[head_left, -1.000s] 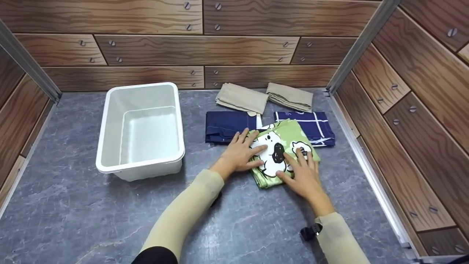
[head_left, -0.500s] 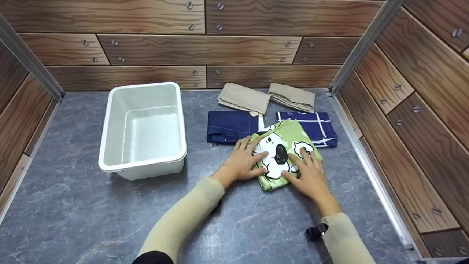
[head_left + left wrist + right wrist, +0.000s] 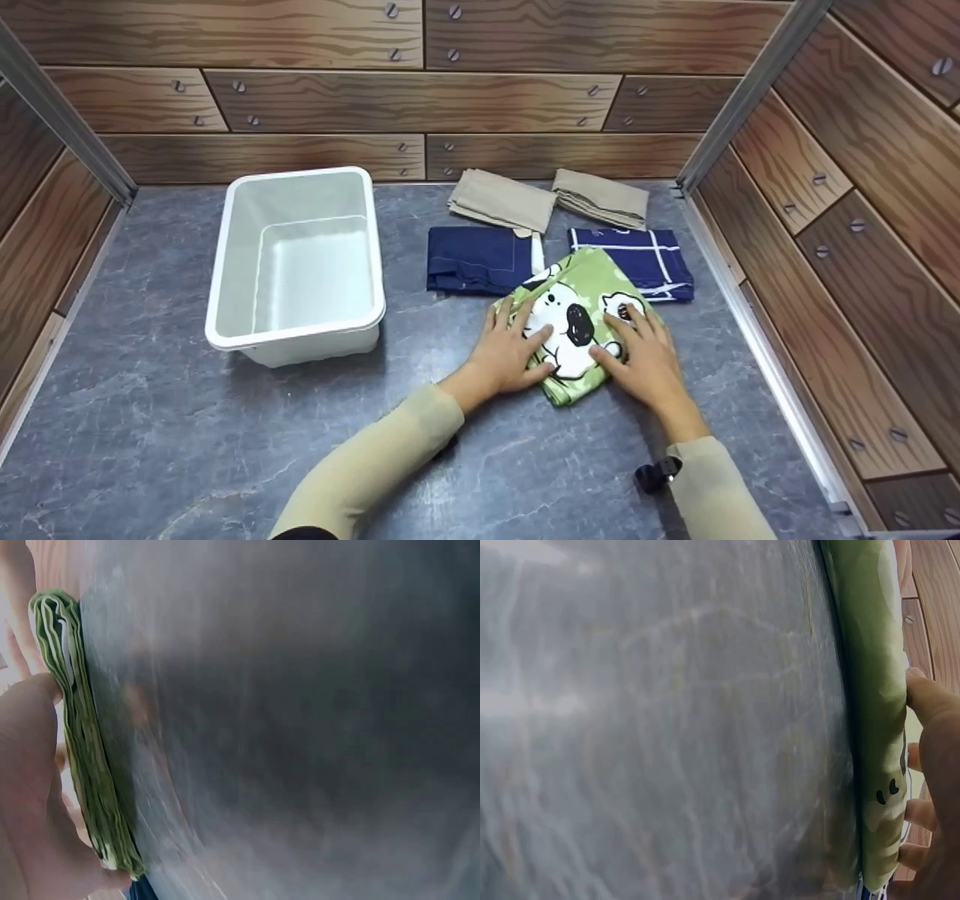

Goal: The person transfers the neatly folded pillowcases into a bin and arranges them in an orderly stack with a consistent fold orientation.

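Here both hands, left hand (image 3: pixel 504 357) and right hand (image 3: pixel 643 358), press with straight, flat fingers on the folded green cloth (image 3: pixel 577 321), lying near the worktop (image 3: pixel 150 427) right edge, beside a white bin (image 3: pixel 296 266).

We see a grey marble-like table top (image 3: pixel 187 442), closed by wood-pattern walls (image 3: pixel 420 90) at nine, twelve and three o'clock.

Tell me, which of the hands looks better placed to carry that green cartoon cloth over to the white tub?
Probably the left hand. It rests on the folded green cloth on the side facing the white tub; the right hand lies on the far side.
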The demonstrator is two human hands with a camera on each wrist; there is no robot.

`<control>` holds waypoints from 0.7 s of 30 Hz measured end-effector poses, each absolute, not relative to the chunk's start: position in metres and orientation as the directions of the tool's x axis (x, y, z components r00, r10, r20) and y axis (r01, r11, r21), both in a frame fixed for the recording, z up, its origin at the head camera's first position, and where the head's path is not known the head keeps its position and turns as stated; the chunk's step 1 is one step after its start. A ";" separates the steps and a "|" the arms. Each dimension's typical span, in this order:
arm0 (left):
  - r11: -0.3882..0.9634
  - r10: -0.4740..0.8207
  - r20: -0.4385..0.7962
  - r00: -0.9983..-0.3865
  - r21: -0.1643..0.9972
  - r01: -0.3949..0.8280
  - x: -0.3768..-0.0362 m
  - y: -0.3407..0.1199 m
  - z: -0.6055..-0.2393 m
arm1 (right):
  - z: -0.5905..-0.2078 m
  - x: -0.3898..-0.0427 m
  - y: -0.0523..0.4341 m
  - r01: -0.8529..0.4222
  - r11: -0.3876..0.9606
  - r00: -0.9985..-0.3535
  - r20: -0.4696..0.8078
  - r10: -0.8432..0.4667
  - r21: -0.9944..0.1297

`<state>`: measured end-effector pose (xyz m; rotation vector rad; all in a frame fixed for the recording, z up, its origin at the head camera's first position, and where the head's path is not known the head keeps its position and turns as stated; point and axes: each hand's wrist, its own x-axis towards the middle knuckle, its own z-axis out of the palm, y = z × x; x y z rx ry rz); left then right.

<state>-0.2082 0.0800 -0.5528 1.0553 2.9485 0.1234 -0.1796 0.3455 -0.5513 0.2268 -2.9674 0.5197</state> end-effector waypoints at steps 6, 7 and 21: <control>0.796 0.601 -0.013 -0.799 0.095 0.597 -0.196 0.085 -0.552 | -0.551 -0.182 0.347 -0.161 0.925 -0.984 0.130 -0.124 -0.343; 0.799 0.597 -0.018 -0.802 0.098 0.593 -0.196 0.086 -0.551 | -0.551 -0.182 0.347 -0.156 0.924 -0.985 0.129 -0.117 -0.349; 0.761 0.644 -0.062 -0.762 0.156 0.630 -0.226 0.085 -0.546 | -0.551 -0.182 0.348 -0.103 0.921 -0.994 0.059 -0.086 -0.376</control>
